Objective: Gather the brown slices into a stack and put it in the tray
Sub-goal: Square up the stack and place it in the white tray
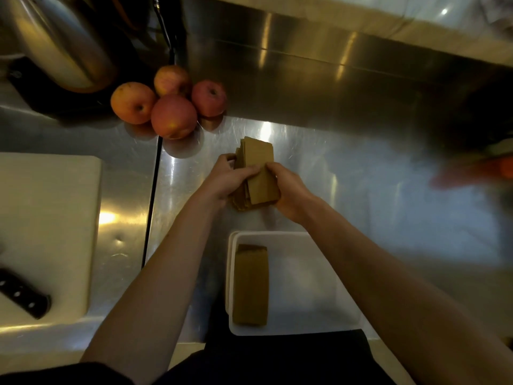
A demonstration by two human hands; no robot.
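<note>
A bundle of thin brown slices (256,157) rests on the steel counter, a little fanned at its far end. My left hand (226,180) clasps its left side and my right hand (290,190) clasps its right side, both pressing the slices together. Just in front of me sits a white tray (305,326). Inside it, along the left wall, lies another neat stack of brown slices (250,287). My forearms cross above the tray's upper corners.
Several apples (173,115) cluster at the back left beside a metal pot (58,43). A white cutting board (47,218) lies to the left with a black knife handle (23,294) on it. Blurred orange items (472,170) sit at the right.
</note>
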